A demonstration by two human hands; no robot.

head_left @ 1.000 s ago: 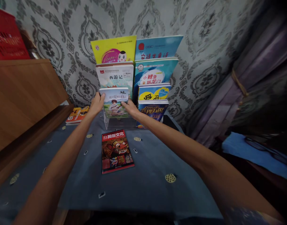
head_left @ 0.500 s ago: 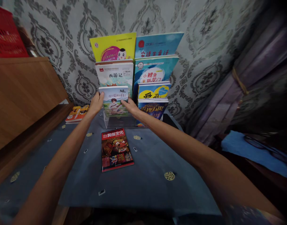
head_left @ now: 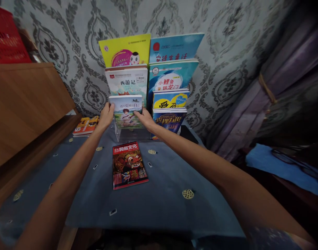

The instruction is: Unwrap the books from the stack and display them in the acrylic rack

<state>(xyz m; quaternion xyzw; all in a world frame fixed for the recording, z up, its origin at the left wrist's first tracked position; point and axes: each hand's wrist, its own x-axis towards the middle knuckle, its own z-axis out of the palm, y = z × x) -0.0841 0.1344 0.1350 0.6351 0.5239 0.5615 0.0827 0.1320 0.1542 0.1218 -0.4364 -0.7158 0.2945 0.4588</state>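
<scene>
A small pale book [head_left: 128, 114] with a seated figure on its cover stands upright at the front left of a clear tiered book stand [head_left: 132, 135]. My left hand [head_left: 106, 115] grips its left edge, and my right hand [head_left: 145, 118] grips its right edge, thumb on the cover. Behind it rise a white book [head_left: 127, 82] and a yellow book [head_left: 125, 47]. In the right column are a dark blue book [head_left: 170, 119], a blue-and-yellow book [head_left: 170, 100] and two teal books [head_left: 171, 74]. The book's lower edge meets the stand; whether it rests there I cannot tell.
A red-and-black book [head_left: 130, 166] lies flat on the blue tablecloth [head_left: 164, 201]. Orange books [head_left: 86, 125] lie at the left, by a wooden panel [head_left: 26, 104]. A purple curtain [head_left: 244, 104] and a blue cloth [head_left: 281, 166] with glasses are on the right.
The view has shifted very slightly. Both hands keep their hold on the small pale book, which stays almost where it was in the stand.
</scene>
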